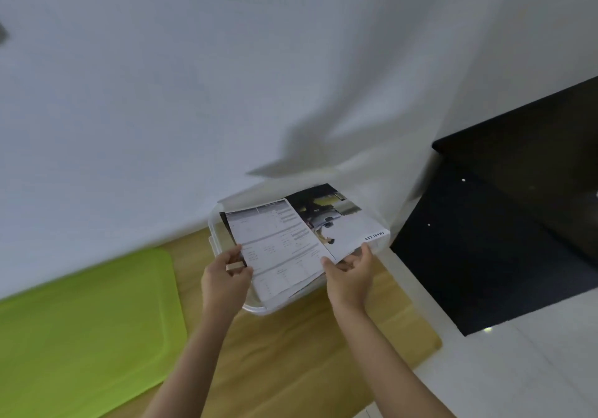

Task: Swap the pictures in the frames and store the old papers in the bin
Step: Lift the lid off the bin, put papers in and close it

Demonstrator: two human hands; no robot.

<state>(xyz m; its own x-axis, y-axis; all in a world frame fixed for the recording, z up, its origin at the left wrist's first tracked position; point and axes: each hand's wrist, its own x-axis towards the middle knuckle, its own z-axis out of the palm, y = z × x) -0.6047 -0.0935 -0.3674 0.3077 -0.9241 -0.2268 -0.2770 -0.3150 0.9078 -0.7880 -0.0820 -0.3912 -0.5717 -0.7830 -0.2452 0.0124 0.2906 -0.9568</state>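
Left hand point(226, 275) fingers point(233, 253) pinch the near-left edge of the old papers point(284, 246); right hand point(351, 272) fingers pinch the near-right edge. Sheets held flat, just over the clear bin point(213, 223). Judged step: storing papers. Next move: lower them inside the rim, then release. Bin sits on a wooden floor point(291, 353) against a white wall point(194, 77); green lid point(87, 320) to the left, dark step point(485, 239) to the right
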